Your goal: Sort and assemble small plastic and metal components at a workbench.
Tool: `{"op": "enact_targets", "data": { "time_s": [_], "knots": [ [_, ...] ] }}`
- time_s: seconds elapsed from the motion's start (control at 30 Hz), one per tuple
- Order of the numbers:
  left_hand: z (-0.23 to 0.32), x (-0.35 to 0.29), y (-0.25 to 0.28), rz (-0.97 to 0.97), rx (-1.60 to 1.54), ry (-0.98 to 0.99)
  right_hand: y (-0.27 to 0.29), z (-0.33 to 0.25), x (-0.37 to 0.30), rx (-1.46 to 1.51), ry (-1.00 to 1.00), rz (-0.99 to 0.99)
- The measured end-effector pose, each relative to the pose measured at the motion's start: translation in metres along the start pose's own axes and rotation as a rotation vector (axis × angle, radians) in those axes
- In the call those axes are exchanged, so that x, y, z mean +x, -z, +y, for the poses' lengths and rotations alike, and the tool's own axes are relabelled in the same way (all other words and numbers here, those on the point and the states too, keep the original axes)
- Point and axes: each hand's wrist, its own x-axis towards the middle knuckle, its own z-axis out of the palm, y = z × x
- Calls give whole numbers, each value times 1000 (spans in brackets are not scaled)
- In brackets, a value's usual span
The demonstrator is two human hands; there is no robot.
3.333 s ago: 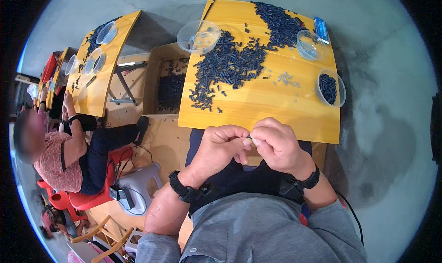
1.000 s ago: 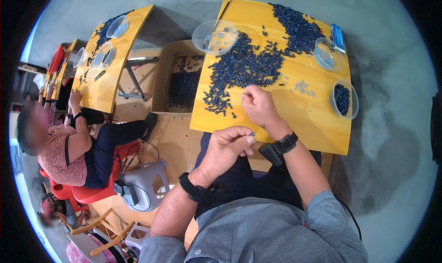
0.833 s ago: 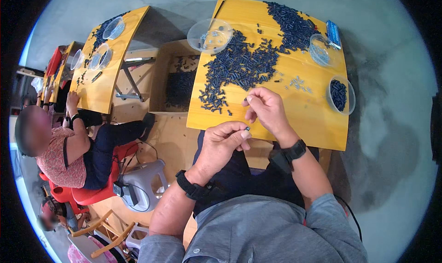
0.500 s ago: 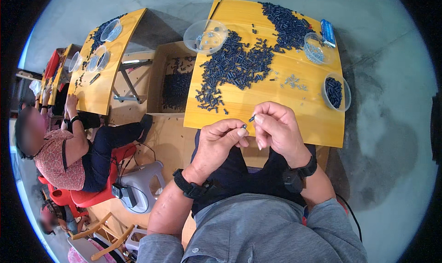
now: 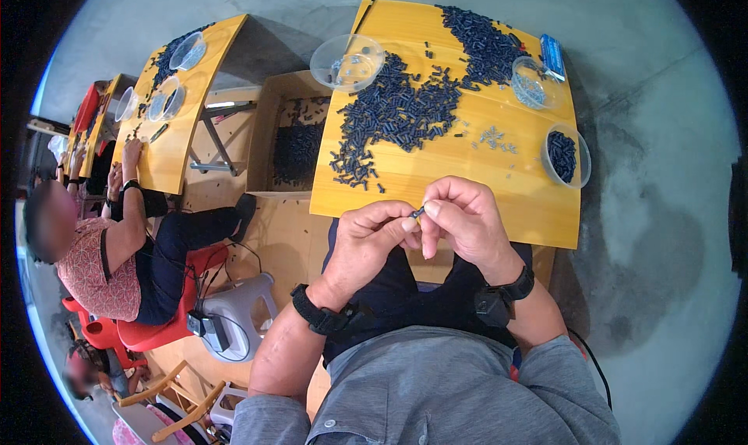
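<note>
Just beyond my lap, at the near edge of the yellow table (image 5: 499, 200), my two hands meet fingertip to fingertip. My left hand (image 5: 370, 241) pinches a small dark piece between thumb and forefinger. A second small dark piece (image 5: 418, 211) sits in the pinch of my right hand (image 5: 470, 221), its end touching the left one. Fingers cover most of both, so their exact shape is hidden. A heap of short dark cylindrical pieces (image 5: 405, 110) spreads over the table ahead, with a scatter of tiny silvery parts (image 5: 495, 139) to its right.
Clear plastic tubs stand at the table's left corner (image 5: 318, 59) and right side (image 5: 586, 165), near a blue box (image 5: 552, 56). A cardboard box (image 5: 269, 133) of dark pieces is on the floor. At left, a co-worker (image 5: 105, 266) sits by another yellow table (image 5: 199, 79).
My right hand has moved slightly left and down, bringing its piece against the one in my left hand. The co-worker's hands have shifted at the other table.
</note>
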Motion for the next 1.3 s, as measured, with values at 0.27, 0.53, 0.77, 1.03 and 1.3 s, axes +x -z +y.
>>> {"op": "enact_targets", "data": {
  "time_s": [0.27,0.53,0.77,1.03,1.3],
  "knots": [
    [-1,1,2,-7,-21,-4,-1,-2,2,-72,-11,-4],
    [-1,0,4,-10,-78,58,5,-4,4,-85,-21,-56],
    [1,0,8,-45,-141,137,7,-14,6,-222,-8,-138],
    [4,1,8,-82,-108,160,13,-22,14,-342,-27,-252],
    [2,1,8,-77,-196,207,12,-23,14,-358,-33,-285]
  ]
}}
